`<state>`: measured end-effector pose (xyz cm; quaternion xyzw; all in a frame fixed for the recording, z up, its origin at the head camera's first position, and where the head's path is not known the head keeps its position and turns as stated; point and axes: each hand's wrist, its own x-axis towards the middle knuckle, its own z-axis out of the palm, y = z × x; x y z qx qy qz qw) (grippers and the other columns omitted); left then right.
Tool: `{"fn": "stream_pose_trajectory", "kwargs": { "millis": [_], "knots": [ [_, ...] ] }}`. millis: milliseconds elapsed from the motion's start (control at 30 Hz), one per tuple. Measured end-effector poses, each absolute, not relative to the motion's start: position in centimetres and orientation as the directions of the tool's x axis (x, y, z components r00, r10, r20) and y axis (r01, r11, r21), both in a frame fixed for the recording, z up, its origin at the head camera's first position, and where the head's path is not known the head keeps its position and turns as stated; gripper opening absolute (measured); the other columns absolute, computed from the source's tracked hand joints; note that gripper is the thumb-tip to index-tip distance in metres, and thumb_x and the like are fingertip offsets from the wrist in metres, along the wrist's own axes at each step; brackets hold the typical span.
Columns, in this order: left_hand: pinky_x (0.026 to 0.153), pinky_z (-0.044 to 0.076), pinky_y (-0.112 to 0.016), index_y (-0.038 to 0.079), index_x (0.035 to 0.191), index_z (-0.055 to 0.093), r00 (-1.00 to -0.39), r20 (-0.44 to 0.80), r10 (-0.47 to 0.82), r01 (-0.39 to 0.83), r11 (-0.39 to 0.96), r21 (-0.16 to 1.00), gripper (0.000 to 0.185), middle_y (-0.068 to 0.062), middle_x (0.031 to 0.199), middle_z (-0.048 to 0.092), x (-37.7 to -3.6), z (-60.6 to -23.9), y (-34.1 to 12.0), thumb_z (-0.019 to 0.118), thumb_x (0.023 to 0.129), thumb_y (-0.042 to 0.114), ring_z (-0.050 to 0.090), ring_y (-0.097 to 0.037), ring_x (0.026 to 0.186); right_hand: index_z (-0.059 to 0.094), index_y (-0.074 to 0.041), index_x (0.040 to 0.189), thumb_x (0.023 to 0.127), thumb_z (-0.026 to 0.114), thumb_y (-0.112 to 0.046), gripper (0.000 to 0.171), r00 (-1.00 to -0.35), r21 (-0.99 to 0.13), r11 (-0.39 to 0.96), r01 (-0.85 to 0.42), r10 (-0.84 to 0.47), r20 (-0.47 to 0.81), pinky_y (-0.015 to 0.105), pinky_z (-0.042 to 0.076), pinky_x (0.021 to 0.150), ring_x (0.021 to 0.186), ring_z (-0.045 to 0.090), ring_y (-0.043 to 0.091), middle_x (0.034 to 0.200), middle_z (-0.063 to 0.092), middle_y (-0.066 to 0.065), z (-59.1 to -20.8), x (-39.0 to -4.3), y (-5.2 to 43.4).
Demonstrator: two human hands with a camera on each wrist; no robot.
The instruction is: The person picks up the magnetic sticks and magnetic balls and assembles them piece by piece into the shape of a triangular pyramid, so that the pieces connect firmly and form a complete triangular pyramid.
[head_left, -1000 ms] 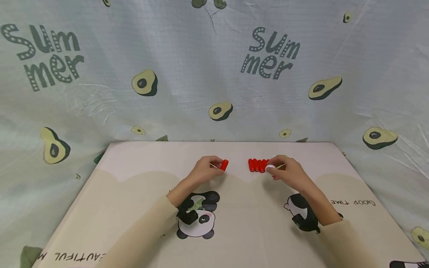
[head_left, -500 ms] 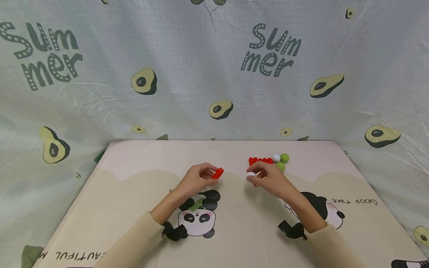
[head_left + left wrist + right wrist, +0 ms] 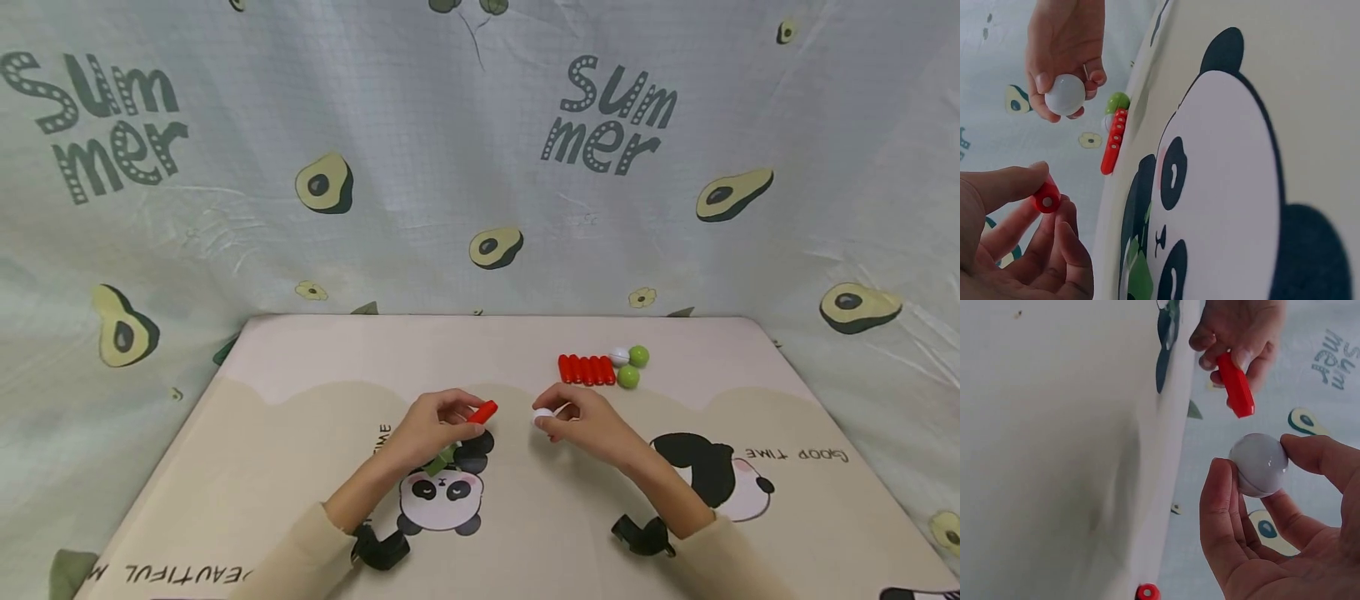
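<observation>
My left hand (image 3: 435, 427) pinches a short red rod (image 3: 1235, 384) between thumb and fingers. A pale dot marks the end of the rod that faces the left wrist camera. To the right, my right hand (image 3: 588, 423) holds a glossy white ball (image 3: 1260, 464) by its fingertips, with a thin seam around it. Rod and ball are held apart from each other, above the table. Behind the right hand lie several red rods (image 3: 587, 370) side by side. Against their right end sit a second white ball (image 3: 618, 357) and two green balls, one at the back (image 3: 638, 356) and one nearer (image 3: 628, 377).
The table (image 3: 555, 517) wears a cream cover printed with a panda (image 3: 441, 500) and a dog (image 3: 720, 475). Behind it hangs a pale curtain (image 3: 405, 167) with avocado prints. Black wrist mounts (image 3: 381, 548) sit beneath both sleeves.
Both hands have come back toward the body. The right hand, with its white ball, has moved left, away from the row of rods, uncovering the other balls. The left hand's red rod has tilted.
</observation>
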<state>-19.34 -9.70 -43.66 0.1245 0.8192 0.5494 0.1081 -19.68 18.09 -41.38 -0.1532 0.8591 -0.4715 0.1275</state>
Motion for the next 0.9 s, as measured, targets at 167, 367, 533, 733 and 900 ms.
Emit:
{"fn": "stream_pose_trajectory", "kwargs": {
  "millis": [167,367,533,733,900],
  "knots": [
    [0.079,0.055,-0.027,0.013,0.119,0.073,-0.947,-0.036,0.32,0.086,0.359,0.929,0.029,-0.006,0.104,0.074,-19.1,-43.9,-9.8,0.078,0.09,0.016,0.066,-0.017,0.092,0.068,-0.004,0.12,0.097,0.069,-0.022,0.03,-0.907,-0.857,0.493,-0.149,-0.414,-0.081,0.028,0.055,0.076,0.08,0.069,0.017,0.107,0.069,0.009,-42.0,-19.7,18.0],
    [0.081,0.055,-0.03,0.014,0.119,0.073,-0.947,-0.044,0.318,0.076,0.354,0.932,0.028,-0.006,0.105,0.074,-18.8,-44.0,-9.8,0.077,0.091,0.016,0.065,-0.018,0.092,0.067,-0.003,0.121,0.097,0.069,-0.022,0.031,-0.899,-0.861,0.487,-0.149,-0.43,-0.087,0.029,0.055,0.077,0.083,0.069,0.019,0.11,0.069,0.011,-42.2,-19.8,17.8],
    [0.082,0.054,-0.031,0.012,0.118,0.073,-0.944,-0.058,0.325,0.059,0.34,0.939,0.028,-0.005,0.104,0.073,-18.7,-44.1,-9.7,0.078,0.091,0.016,0.064,-0.018,0.091,0.067,-0.003,0.121,0.097,0.069,-0.023,0.031,-0.896,-0.861,0.488,-0.142,-0.432,-0.098,0.03,0.055,0.078,0.084,0.069,0.02,0.11,0.068,0.011,-42.2,-19.8,17.9],
    [0.082,0.054,-0.03,0.01,0.119,0.072,-0.929,-0.079,0.361,0.045,0.323,0.945,0.029,-0.007,0.105,0.073,-18.6,-44.4,-9.9,0.077,0.092,0.018,0.064,-0.019,0.089,0.067,-0.003,0.12,0.097,0.068,-0.023,0.031,-0.893,-0.863,0.485,-0.142,-0.439,-0.1,0.031,0.054,0.077,0.083,0.069,0.019,0.11,0.068,0.012,-42.5,-19.7,18.1],
    [0.079,0.053,-0.026,0.008,0.119,0.072,-0.92,-0.101,0.379,0.024,0.311,0.95,0.03,-0.007,0.103,0.073,-18.6,-44.6,-9.9,0.077,0.092,0.017,0.063,-0.018,0.086,0.067,-0.002,0.12,0.097,0.067,-0.023,0.031,-0.885,-0.863,0.484,-0.146,-0.453,-0.104,0.029,0.054,0.076,0.083,0.069,0.019,0.109,0.068,0.012,-42.9,-19.6,18.1]
  ]
}}
